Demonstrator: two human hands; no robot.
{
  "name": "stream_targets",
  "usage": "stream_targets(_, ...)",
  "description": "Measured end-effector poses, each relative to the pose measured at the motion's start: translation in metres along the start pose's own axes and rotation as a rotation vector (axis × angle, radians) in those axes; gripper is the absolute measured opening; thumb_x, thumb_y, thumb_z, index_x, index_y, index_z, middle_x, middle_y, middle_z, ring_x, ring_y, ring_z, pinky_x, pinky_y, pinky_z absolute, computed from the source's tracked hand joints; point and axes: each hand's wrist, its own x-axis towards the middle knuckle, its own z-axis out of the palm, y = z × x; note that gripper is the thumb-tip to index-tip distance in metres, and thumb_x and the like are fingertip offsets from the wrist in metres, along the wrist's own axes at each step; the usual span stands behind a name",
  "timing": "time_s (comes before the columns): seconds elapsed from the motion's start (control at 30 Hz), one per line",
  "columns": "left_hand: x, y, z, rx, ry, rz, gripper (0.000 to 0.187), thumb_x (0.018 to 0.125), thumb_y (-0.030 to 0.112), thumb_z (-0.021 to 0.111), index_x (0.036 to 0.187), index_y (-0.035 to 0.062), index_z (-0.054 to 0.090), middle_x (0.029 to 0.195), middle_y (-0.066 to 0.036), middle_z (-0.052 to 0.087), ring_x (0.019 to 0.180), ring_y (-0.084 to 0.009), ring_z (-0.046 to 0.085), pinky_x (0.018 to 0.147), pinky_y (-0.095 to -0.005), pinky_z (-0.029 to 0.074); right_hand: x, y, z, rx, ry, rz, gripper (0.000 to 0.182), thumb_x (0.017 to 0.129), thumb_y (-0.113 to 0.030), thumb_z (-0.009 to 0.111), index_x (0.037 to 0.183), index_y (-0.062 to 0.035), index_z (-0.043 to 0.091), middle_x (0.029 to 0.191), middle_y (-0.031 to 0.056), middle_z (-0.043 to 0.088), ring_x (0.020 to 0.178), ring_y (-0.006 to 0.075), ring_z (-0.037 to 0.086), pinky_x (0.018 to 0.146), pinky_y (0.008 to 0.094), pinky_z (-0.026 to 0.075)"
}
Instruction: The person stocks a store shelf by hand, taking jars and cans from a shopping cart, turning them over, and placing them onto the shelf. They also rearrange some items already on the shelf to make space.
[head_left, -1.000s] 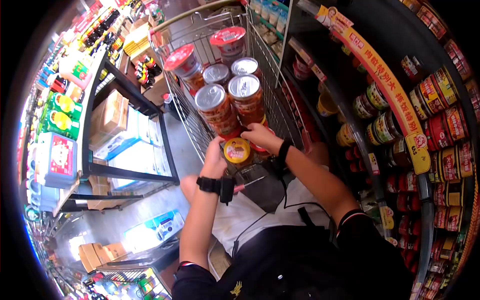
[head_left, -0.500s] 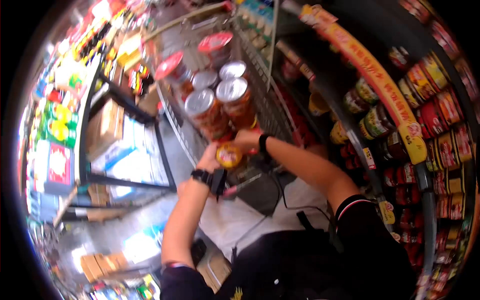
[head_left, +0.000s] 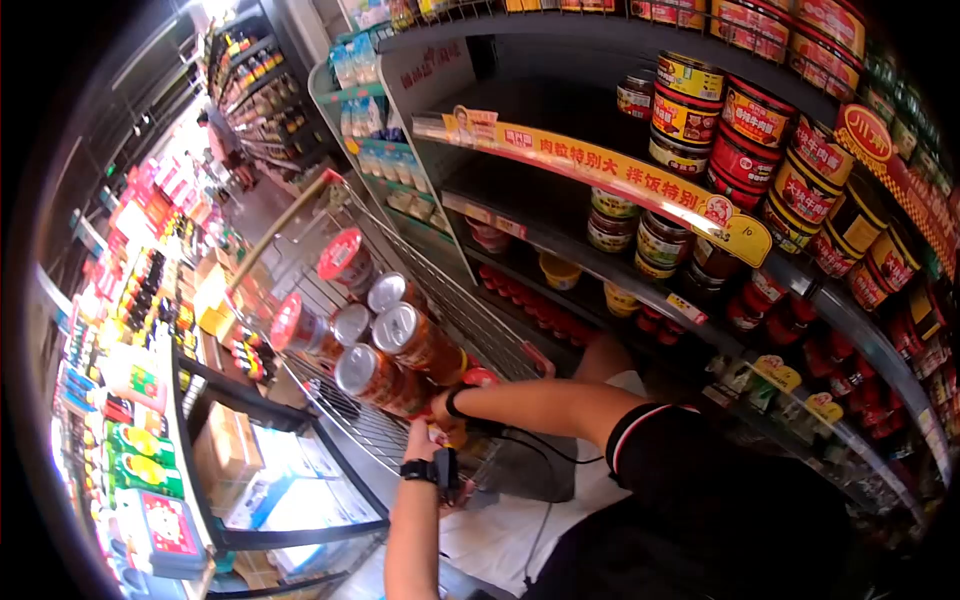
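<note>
My left hand (head_left: pixel 421 439), with a black watch and a small dark device at its wrist, is closed around a small yellow-lidded jar that the hands mostly hide. Pressed close beside it is my right hand (head_left: pixel 450 416), fingers curled and partly hidden, a black band on its wrist; what it grips does not show. Both hands are at the near end of a wire shopping cart (head_left: pixel 345 440). Just beyond them stand tall clear canisters with silver lids (head_left: pixel 362 372). Behind these are tubs with red lids (head_left: pixel 343 254). Another red lid (head_left: pixel 482 377) shows beside my right hand.
On the right, a shelf unit (head_left: pixel 600 265) holds stacked red and yellow tins (head_left: pixel 690 100) and dark jars (head_left: pixel 662 240). A black-framed display stand (head_left: pixel 300 537) with boxes is on the left. An aisle runs back beyond the cart, with people far off.
My view has swung right, so more of the shelf shows. The cart and hands appear lower and further left. The yellow-lidded jar, plain before in my left hand, is now mostly covered.
</note>
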Motion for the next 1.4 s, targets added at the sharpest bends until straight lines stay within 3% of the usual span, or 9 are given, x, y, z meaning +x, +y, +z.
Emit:
stream_targets(0.3, -0.166, 0.04, 0.085, -0.034, -0.056, 0.069, 0.035, 0.084, 0.029, 0.058, 0.109, 0.0036, 0.057, 0.102, -0.013, 0.064, 0.096, -0.0336, 0.064, 0.084, -0.0487, 0.053, -0.029, 0.0, -0.02, -0.271, -0.022, -0.145, 0.046, 0.078, -0.047, 0.067, 0.098, -0.0065, 0.075, 0.093, 0.018, 0.072, 0.089, 0.0305, 0.07, 0.076, 0.0394, 0.054)
stream_targets(0.33, -0.151, 0.044, 0.068, -0.037, -0.079, 0.105, 0.043, 0.084, 0.031, 0.061, 0.115, 0.0017, 0.056, 0.114, -0.016, 0.063, 0.098, -0.0336, 0.064, 0.089, -0.0481, 0.052, -0.046, -0.007, -0.032, -0.209, -0.015, -0.13, 0.046, 0.077, -0.047, 0.068, 0.097, -0.0059, 0.075, 0.09, 0.0175, 0.072, 0.086, 0.0299, 0.07, 0.074, 0.0392, 0.054)
stream_targets(0.5, -0.233, 0.045, 0.09, 0.047, -0.041, 0.249, 0.036, 0.087, 0.031, 0.064, 0.109, 0.0025, 0.06, 0.102, -0.011, 0.066, 0.095, -0.0238, 0.065, 0.087, -0.0407, 0.054, -0.115, -0.009, -0.06, 0.532, 0.153, -0.031, 0.055, 0.079, -0.05, 0.067, 0.087, 0.0044, 0.071, 0.076, 0.0202, 0.069, 0.068, 0.0284, 0.068, 0.059, 0.0383, 0.052)
stream_targets(0.57, -0.247, 0.045, 0.093, 0.053, -0.082, 0.297, 0.036, 0.088, 0.031, 0.063, 0.113, 0.0047, 0.059, 0.105, -0.01, 0.065, 0.096, -0.0212, 0.064, 0.087, -0.0389, 0.053, -0.149, -0.017, -0.08, 0.494, 0.204, -0.073, 0.059, 0.081, -0.051, 0.064, 0.082, 0.0086, 0.069, 0.075, 0.0229, 0.068, 0.069, 0.0306, 0.069, 0.059, 0.0396, 0.052)
stream_targets(0.6, -0.259, 0.044, 0.102, 0.028, -0.084, 0.327, 0.035, 0.09, 0.029, 0.062, 0.115, 0.0056, 0.057, 0.104, -0.009, 0.065, 0.096, -0.0206, 0.064, 0.085, -0.0372, 0.052, -0.162, -0.019, -0.087, 0.365, 0.281, -0.182, 0.05, 0.085, -0.04, 0.067, 0.098, 0.0073, 0.067, 0.082, 0.024, 0.069, 0.065, 0.0334, 0.068, 0.058, 0.0386, 0.055)
stream_targets(0.8, -0.303, 0.046, 0.162, 0.121, -0.201, 0.565, 0.038, 0.094, 0.034, 0.057, 0.121, 0.0079, 0.056, 0.112, -0.007, 0.065, 0.105, -0.0156, 0.061, 0.09, -0.0333, 0.049, -0.254, -0.032, -0.098, 0.555, 0.825, -0.004, 0.067, 0.085, -0.04, 0.07, 0.127, 0.0053, 0.046, 0.108, 0.0243, 0.062, 0.097, 0.0406, 0.063, 0.084, 0.0444, 0.05)
stream_targets(0.93, -0.304, 0.09, 0.205, 0.151, -0.341, 0.577, 0.055, 0.092, 0.05, 0.05, 0.126, 0.0064, 0.05, 0.115, -0.006, 0.06, 0.109, -0.0174, 0.057, 0.093, -0.0345, 0.045, -0.286, -0.022, -0.115, 0.416, 1.239, -0.184, 0.064, 0.084, -0.023, 0.072, 0.135, 0.0006, 0.041, 0.127, 0.0221, 0.048, 0.118, 0.0382, 0.046, 0.102, 0.0427, 0.038)
stream_targets(1.2, -0.311, 0.154, 0.355, 0.232, -0.635, 0.713, 0.066, 0.093, 0.054, 0.044, 0.133, 0.0009, 0.048, 0.126, -0.012, 0.058, 0.119, -0.0234, 0.051, 0.103, -0.0424, 0.038, -0.352, 0.049, -0.172, 0.246, 1.677, -0.181, 0.072, 0.082, -0.01, 0.072, 0.144, -0.0012, 0.035, 0.138, 0.0201, 0.045, 0.128, 0.0333, 0.044, 0.108, 0.0418, 0.035)
stream_targets(1.4, -0.3, 0.181, 0.489, 0.297, -0.796, 0.761, 0.064, 0.094, 0.052, 0.045, 0.132, 0.0014, 0.048, 0.128, -0.011, 0.056, 0.12, -0.0235, 0.05, 0.105, -0.044, 0.034, -0.396, 0.117, -0.218, 0.236, 1.927, -0.139, 0.065, 0.085, -0.004, 0.064, 0.141, 0.0031, 0.034, 0.134, 0.0252, 0.043, 0.121, 0.0399, 0.044, 0.103, 0.0472, 0.036)
